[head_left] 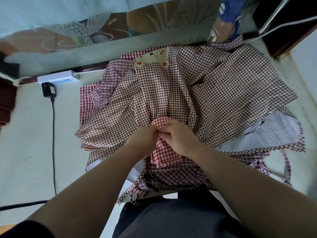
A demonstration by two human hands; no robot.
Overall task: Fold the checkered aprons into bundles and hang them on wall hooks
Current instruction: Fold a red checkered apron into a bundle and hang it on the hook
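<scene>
A folded red-and-white checkered apron [164, 155] lies on top of a heap of aprons, near me. My left hand [145, 136] and my right hand [180, 136] meet at its far end, and both grip the red cloth with curled fingers. Under it spreads a large brown-and-white checkered apron [205, 90] with a cream bear patch [152, 59] at its far edge. Dark red checkered aprons [96, 98] stick out at the left. A pale lilac checkered apron [267, 133] shows at the right. Loose apron ties [288, 165] hang over the near right edge.
The heap lies on a white table [34, 134]. A white power strip [58, 79] with a black adapter [48, 90] and black cable [53, 143] sits at the far left. A frosted glass panel [85, 28] stands behind. A blue and brown item [226, 19] hangs at the far right.
</scene>
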